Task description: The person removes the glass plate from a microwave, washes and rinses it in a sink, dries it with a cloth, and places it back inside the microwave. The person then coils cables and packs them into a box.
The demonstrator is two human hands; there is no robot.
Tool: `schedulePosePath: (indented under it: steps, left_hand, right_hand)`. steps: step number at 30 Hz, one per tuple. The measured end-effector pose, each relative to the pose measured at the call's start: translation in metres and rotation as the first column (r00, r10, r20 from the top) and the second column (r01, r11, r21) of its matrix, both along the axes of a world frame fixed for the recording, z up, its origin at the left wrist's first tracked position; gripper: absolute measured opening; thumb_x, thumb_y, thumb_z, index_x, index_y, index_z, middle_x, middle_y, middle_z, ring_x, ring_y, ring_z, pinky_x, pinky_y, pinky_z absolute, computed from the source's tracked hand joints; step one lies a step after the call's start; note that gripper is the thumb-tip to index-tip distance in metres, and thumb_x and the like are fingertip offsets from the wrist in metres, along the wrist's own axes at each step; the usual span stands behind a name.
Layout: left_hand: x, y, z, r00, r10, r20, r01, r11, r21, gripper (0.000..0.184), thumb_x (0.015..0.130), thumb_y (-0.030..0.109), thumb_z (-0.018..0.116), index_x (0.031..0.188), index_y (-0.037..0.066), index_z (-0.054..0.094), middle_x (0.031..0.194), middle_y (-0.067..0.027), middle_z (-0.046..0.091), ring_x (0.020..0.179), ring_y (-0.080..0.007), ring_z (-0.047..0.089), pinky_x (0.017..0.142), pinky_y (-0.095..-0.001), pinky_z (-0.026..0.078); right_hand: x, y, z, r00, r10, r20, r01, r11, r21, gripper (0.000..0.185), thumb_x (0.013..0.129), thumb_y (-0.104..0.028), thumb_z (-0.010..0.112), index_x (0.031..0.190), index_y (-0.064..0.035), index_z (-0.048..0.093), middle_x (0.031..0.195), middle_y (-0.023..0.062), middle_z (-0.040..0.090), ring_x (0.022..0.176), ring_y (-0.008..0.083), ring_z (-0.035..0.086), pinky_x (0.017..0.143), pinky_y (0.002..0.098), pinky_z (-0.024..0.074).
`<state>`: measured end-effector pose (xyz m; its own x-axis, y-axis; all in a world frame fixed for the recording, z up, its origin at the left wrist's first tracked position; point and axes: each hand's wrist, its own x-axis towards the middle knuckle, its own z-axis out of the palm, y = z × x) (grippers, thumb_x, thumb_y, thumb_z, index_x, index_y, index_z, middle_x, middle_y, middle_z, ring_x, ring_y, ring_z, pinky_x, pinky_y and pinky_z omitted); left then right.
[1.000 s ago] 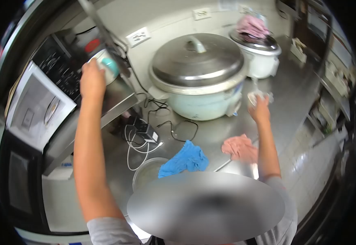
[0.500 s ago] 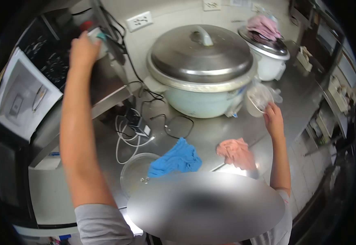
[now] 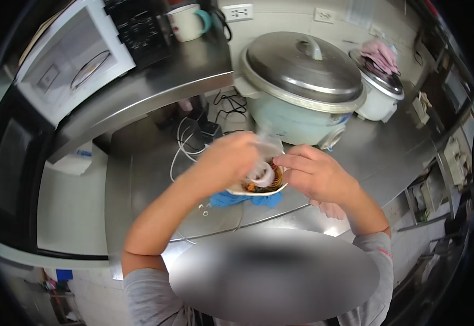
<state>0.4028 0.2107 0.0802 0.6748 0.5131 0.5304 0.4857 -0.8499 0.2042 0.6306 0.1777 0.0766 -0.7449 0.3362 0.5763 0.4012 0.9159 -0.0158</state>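
Both hands meet over a pale container (image 3: 272,191) with dark and orange contents, above the blue cloth (image 3: 248,200). My left hand (image 3: 237,157) is closed on a clear plastic bag (image 3: 267,145) at the container's left side. My right hand (image 3: 310,173) is at the container's right rim, fingers bent and fingertips by the bag; whether it grips rim or bag is unclear. A whitish round piece (image 3: 262,175) shows inside. Part of the pink cloth (image 3: 329,208) lies below my right hand.
A large cooker (image 3: 296,108) stands behind the hands, with a smaller cooker (image 3: 375,106) behind right. On the left shelf (image 3: 193,81) are a mug (image 3: 187,23) and an open microwave (image 3: 74,65). Cables (image 3: 185,144) and an adapter (image 3: 210,130) lie left of the large cooker.
My left hand has left the mug on the shelf and come down to the middle. My right hand has brought the container and bag left, over the blue cloth. The view has shifted.
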Motion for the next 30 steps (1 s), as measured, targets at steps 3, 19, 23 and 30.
schedulePosePath:
  steps: [3,19,23,30]
  left_hand:
    - [-0.062,-0.021,0.033,0.812,0.314,0.492,-0.369,0.929,0.015,0.013,0.070,-0.001,0.049,0.083,0.002,0.051,0.082,-0.0080,0.055,0.071,-0.0183,0.053,0.062,-0.0284,0.044]
    - [-0.267,-0.212,-0.151,-0.367,0.715,0.595,-0.444,0.427,-0.788,0.023,0.074,0.006,0.038,0.093,0.005,0.051,0.092,-0.0076,0.053,0.080,-0.0158,0.051,0.064,-0.0256,0.041]
    - [-0.288,-0.264,-0.204,-0.512,0.670,0.538,-0.345,0.414,-0.843,0.011,0.074,0.009,0.043,0.080,0.006,0.051,0.074,-0.0017,0.050,0.068,-0.0128,0.048,0.057,-0.0242,0.039]
    - [-0.283,-0.275,-0.230,-0.638,0.549,0.540,-0.404,0.357,-0.842,0.024,0.078,0.030,0.054,0.074,0.007,0.048,0.072,-0.0007,0.047,0.064,-0.0122,0.046,0.054,-0.0251,0.040]
  right_hand:
    - [-0.018,-0.001,0.035,0.998,0.067,0.007,-0.067,0.997,-0.031,0.019,0.059,-0.005,0.062,0.074,-0.0059,0.052,0.092,0.0058,0.053,0.085,0.0226,0.050,0.069,0.0304,0.0447]
    - [-0.169,0.169,0.101,0.675,-0.676,-0.297,0.737,0.635,0.232,0.019,0.076,-0.017,0.046,0.086,-0.0052,0.058,0.081,0.0146,0.059,0.078,0.0283,0.057,0.066,0.0397,0.0444]
    - [-0.180,0.186,0.101,0.658,-0.688,-0.307,0.747,0.544,0.382,0.018,0.077,-0.015,0.042,0.075,-0.0081,0.059,0.076,0.0121,0.059,0.075,0.0242,0.058,0.065,0.0392,0.0439]
    - [-0.168,0.140,0.094,0.782,-0.071,-0.619,0.515,0.633,0.578,0.017,0.074,-0.016,0.048,0.079,-0.0043,0.060,0.076,0.0162,0.060,0.070,0.0327,0.058,0.062,0.0400,0.0474]
